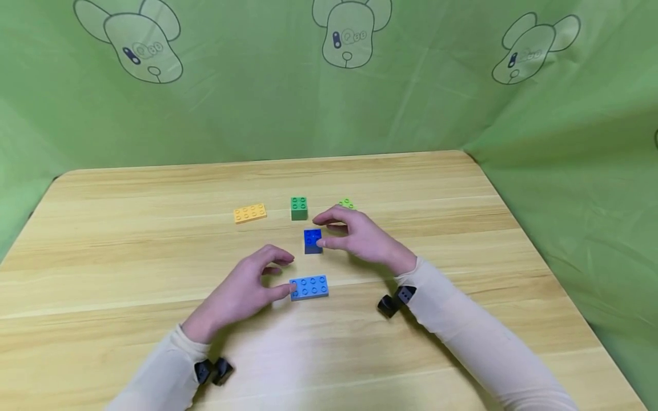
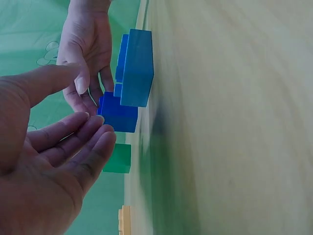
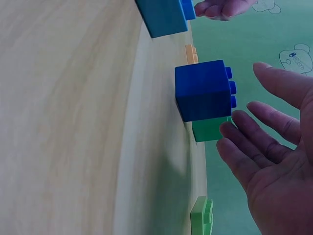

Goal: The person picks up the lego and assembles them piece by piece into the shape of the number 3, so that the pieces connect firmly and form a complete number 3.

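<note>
A light blue building brick (image 1: 310, 289), longer than wide, lies on the table nearest the person. My left hand (image 1: 257, 282) hovers at its left end, fingers loosely bent and thumb apart from them, holding nothing. Behind that brick stands a dark blue square brick (image 1: 313, 244). Beside it on the right my right hand (image 1: 360, 233) hangs with its fingers spread, and the right wrist view shows a gap between its fingers (image 3: 264, 139) and the dark blue brick (image 3: 203, 93). In the left wrist view the light blue brick (image 2: 138, 68) also sits free of the fingers.
Farther back are a green square brick (image 1: 299, 209), a flat orange plate brick (image 1: 250, 213) on the left, and a lime green brick (image 1: 346, 203) partly hidden by the right hand. A green curtain (image 1: 267, 114) hangs behind the wooden table (image 1: 128, 240).
</note>
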Action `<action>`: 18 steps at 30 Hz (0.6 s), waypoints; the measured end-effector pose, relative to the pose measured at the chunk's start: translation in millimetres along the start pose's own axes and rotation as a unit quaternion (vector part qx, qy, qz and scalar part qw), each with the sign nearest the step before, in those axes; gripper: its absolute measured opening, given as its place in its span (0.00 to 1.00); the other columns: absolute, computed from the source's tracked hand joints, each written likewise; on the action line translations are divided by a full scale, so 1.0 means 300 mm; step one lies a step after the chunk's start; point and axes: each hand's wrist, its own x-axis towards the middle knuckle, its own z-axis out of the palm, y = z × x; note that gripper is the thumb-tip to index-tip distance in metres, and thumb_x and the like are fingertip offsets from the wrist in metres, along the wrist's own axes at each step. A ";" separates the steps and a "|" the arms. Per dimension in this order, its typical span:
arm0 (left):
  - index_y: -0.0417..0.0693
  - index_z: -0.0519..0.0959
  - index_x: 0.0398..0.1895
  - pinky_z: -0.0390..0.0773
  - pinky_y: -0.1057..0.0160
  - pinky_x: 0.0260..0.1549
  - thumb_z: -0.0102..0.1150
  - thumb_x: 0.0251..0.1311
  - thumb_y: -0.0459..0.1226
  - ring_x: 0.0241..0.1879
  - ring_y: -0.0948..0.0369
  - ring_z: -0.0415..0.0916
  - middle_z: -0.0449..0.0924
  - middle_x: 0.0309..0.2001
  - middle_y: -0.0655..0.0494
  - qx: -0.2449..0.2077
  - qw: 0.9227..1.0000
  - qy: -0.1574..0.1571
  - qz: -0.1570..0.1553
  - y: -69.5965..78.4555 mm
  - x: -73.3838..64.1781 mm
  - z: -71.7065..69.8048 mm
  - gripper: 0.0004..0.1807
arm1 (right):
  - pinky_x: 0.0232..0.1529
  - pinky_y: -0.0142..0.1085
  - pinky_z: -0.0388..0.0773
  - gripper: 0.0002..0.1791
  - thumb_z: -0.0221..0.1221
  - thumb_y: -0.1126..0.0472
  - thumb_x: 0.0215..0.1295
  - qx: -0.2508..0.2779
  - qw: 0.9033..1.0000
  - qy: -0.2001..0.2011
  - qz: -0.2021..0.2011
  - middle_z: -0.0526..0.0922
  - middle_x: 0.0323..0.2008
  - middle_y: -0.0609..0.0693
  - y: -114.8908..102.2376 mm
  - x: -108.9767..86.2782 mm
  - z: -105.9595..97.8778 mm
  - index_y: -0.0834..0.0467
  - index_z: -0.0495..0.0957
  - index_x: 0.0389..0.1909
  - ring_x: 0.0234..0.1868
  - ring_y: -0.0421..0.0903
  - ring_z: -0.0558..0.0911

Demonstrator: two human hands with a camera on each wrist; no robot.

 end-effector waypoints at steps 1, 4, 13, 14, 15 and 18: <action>0.41 0.76 0.57 0.76 0.54 0.55 0.71 0.57 0.37 0.52 0.51 0.77 0.77 0.54 0.50 0.002 1.000 -0.001 -0.002 -0.001 0.001 0.003 0.25 | 0.65 0.44 0.67 0.24 0.67 0.61 0.63 0.001 1.000 -0.001 0.001 0.75 0.57 0.57 0.000 0.000 0.001 0.65 0.75 0.58 0.61 0.52 0.73; 0.41 0.76 0.57 0.77 0.54 0.54 0.72 0.56 0.37 0.51 0.52 0.77 0.77 0.53 0.51 0.003 1.000 -0.006 -0.007 0.001 0.002 0.010 0.26 | 0.65 0.44 0.68 0.25 0.67 0.61 0.63 0.001 1.000 -0.003 0.000 0.76 0.57 0.57 0.003 0.002 0.004 0.64 0.75 0.58 0.61 0.51 0.73; 0.41 0.77 0.55 0.78 0.56 0.51 0.73 0.55 0.38 0.49 0.53 0.78 0.77 0.51 0.53 0.025 1.000 -0.017 -0.004 0.014 0.010 0.031 0.25 | 0.64 0.41 0.69 0.24 0.67 0.63 0.63 -0.010 1.000 -0.006 -0.007 0.76 0.56 0.56 0.006 0.004 0.014 0.65 0.75 0.59 0.59 0.47 0.74; 0.41 0.77 0.55 0.78 0.56 0.51 0.73 0.55 0.38 0.48 0.54 0.78 0.77 0.50 0.53 0.028 0.999 -0.017 -0.004 0.014 0.010 0.033 0.25 | 0.64 0.41 0.69 0.25 0.67 0.63 0.63 -0.011 1.000 -0.007 -0.008 0.76 0.56 0.56 0.006 0.003 0.015 0.65 0.75 0.59 0.59 0.47 0.74; 0.41 0.77 0.54 0.78 0.56 0.50 0.73 0.54 0.38 0.48 0.54 0.78 0.78 0.50 0.53 0.030 0.999 -0.017 -0.004 0.013 0.011 0.034 0.25 | 0.64 0.40 0.69 0.25 0.67 0.63 0.63 -0.013 1.000 -0.007 -0.008 0.76 0.56 0.57 0.007 0.003 0.016 0.65 0.75 0.59 0.59 0.47 0.74; 0.41 0.77 0.54 0.79 0.57 0.50 0.73 0.54 0.38 0.47 0.55 0.78 0.78 0.49 0.53 0.036 0.999 -0.016 -0.004 0.010 0.012 0.037 0.25 | 0.63 0.40 0.69 0.24 0.67 0.64 0.63 -0.014 1.000 -0.007 -0.008 0.76 0.55 0.54 0.008 0.003 0.018 0.65 0.74 0.59 0.58 0.47 0.74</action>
